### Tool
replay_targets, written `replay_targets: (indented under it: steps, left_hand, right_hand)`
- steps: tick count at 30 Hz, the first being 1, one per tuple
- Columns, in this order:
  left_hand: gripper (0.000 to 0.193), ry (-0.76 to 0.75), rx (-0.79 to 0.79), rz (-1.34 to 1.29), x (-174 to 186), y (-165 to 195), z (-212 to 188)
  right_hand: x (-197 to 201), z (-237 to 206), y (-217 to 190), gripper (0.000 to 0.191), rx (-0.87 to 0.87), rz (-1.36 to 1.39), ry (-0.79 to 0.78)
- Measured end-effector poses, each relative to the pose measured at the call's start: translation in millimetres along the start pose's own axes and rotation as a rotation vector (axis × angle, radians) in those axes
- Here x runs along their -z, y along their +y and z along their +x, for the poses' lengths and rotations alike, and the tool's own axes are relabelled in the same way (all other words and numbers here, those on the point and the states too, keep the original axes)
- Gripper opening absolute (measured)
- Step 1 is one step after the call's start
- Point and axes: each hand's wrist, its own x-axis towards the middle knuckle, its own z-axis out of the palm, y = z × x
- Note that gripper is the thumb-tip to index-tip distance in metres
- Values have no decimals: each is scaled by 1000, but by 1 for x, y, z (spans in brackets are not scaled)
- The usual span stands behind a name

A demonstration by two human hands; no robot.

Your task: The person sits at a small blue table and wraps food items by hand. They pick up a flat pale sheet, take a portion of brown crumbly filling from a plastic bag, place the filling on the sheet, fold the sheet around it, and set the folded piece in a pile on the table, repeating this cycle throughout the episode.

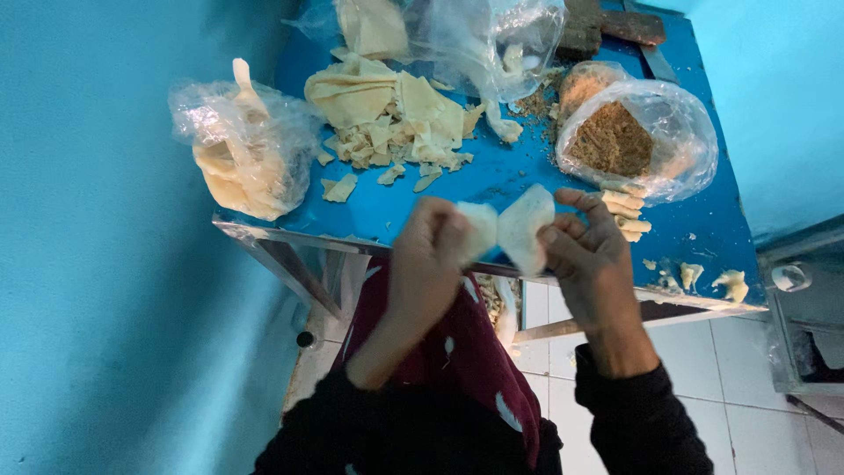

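Head view, looking down over the near edge of a blue desk [527, 180] set against turquoise walls. The left hand [428, 259] is closed in a loose fist, its fingertips pinching one end of a pale dough sheet [514, 227]; the right hand [591, 251] grips the other end, thumb pressed to the sheet and fingers curled behind it. The sheet is held in the air between the two hands, just above the desk's near metal edge, and is pinched narrow at its middle so that it flares into two lobes. Just beyond the right hand lies a short row of folded dough pieces [626, 211], touching the foot of a clear plastic bag holding a brown crumbly filling [615, 139]. Toward the middle of the desk sits a heap of torn dough sheets and scraps [387, 119], with loose scraps scattered on the near side of it. At the left corner a plastic bag of dough sheets [242, 149] overhangs the desk's edge; a further crumpled clear bag [492, 40] lies at the far side. Small dough bits [703, 280] rest at the near right corner. Dark sleeves and a maroon patterned cloth [457, 361] fill the foreground.
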Motion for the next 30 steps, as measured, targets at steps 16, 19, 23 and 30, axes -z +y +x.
replay_targets:
  steps: [16, 19, 23, 30]
  left_hand:
    - [32, -277, -722, 600, 27, -24, 20]
    - [27, -379, -795, 620, 22, -35, 17]
    - [32, -446, -857, 675, 27, -52, 24]
    - [22, -423, -878, 569, 10, -57, 25]
  right_hand:
    - [-10, -13, -21, 47, 407, -1241, -211]
    - [23, -34, -27, 41, 589, -1249, -19]
    - [82, -60, -32, 51, 614, -1618, 407]
    - [181, -104, -19, 70, 493, -1928, 676]
